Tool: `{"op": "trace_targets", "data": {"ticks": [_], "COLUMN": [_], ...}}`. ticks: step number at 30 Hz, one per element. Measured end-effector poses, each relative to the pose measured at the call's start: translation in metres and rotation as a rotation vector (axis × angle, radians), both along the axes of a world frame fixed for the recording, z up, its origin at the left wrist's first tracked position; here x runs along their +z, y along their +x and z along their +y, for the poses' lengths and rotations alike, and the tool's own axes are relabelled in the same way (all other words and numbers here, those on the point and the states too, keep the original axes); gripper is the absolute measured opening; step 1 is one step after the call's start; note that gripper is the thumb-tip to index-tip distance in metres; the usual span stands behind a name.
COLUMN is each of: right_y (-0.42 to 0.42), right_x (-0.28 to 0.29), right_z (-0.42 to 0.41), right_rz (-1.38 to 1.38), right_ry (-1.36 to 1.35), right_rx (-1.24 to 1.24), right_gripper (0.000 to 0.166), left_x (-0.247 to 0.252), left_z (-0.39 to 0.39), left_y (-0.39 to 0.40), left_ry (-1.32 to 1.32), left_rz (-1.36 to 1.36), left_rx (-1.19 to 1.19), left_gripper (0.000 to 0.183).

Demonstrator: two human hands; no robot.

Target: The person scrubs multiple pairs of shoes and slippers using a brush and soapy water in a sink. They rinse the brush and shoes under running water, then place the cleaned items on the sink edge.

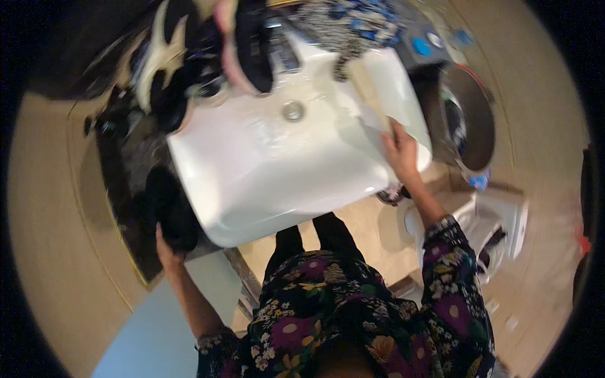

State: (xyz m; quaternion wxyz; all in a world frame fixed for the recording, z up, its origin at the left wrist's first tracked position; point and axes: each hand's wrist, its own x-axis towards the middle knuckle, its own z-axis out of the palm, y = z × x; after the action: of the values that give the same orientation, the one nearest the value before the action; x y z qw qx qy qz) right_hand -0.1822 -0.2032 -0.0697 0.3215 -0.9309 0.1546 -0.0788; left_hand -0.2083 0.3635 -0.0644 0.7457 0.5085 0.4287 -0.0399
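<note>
My left hand (170, 250) grips one end of a black shoe (171, 208) over the dark counter (137, 165), left of a white washbasin (283, 189). My right hand (401, 149) is closed around the lower end of a long, cream-coloured brush-like tool (367, 90), above the basin's right side. Motion blur hides the tool's exact form. Water glistens around the metal drain (294, 111). Behind the basin's back edge stands a chrome tap (283, 47). Several dark shoes with pale soles crowd the back left, one with a pink sole (231, 61) overhanging the basin.
Patterned cloths (359, 21) lie behind the basin on the right, near a blue cap (421, 46). A grey bucket (472, 108) with something inside stands right of the basin. Lower down is a white bin with a plastic liner (489, 236). Tiled walls rise on both sides.
</note>
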Motion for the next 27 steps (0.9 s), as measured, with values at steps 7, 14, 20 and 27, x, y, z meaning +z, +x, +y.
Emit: {"op": "trace_targets", "data": {"ticks": [7,14,20,27], "right_y": [0.001,-0.007,-0.012,-0.04], "right_x": [0.007,0.013,0.022,0.075], "right_z": [-0.002,-0.009,-0.021,-0.076], "right_rz": [-0.108,-0.148,-0.151,-0.148], "right_ry": [-0.1,-0.086,0.179,0.722], "right_rx": [0.06,0.048,0.119,0.154], "right_gripper": [0.035,0.033,0.036,0.032], "left_x": [0.041,-0.003,0.063,0.065], "left_z": [-0.057,-0.038,-0.17,-0.344], "left_y": [0.004,-0.005,0.019,0.032], "left_ry": [0.694,1.118,0.959,0.614], "left_rz": [0.324,-0.06,-0.339,-0.37], "left_rx": [-0.2,-0.236,-0.412,-0.752], "left_gripper": [0.049,0.044,0.036,0.033]}}
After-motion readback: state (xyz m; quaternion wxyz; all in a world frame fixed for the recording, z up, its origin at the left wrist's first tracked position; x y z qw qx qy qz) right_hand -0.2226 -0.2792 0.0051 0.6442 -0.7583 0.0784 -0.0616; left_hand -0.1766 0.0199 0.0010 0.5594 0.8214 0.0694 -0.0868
